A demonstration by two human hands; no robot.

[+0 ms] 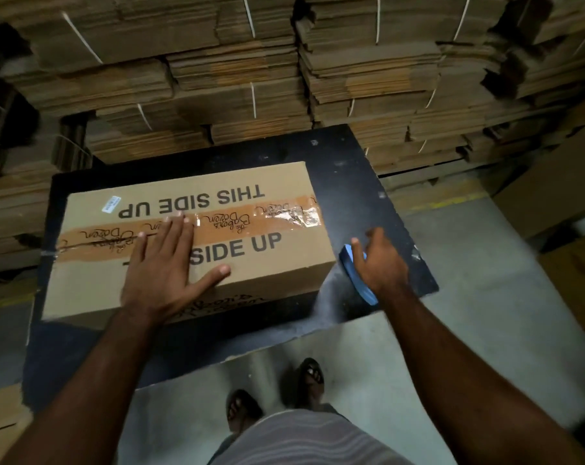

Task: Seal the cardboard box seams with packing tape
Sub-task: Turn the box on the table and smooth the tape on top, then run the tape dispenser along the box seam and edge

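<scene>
Left hand [160, 273] lies spread flat on the taped cardboard box [257, 263] — right hand [380, 263] grips a blue tool [354, 273] near the surface's [358, 182] right edge.

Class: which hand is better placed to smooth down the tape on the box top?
Left hand: it lies flat on the brown printed tape; the right hand holds a blue tool off the cardboard box.

table: black flat board top [358, 169], scuffed
backdrop: strapped stacks of flattened brown cardboard [237, 72]
floor: grey concrete [485, 280]
</scene>
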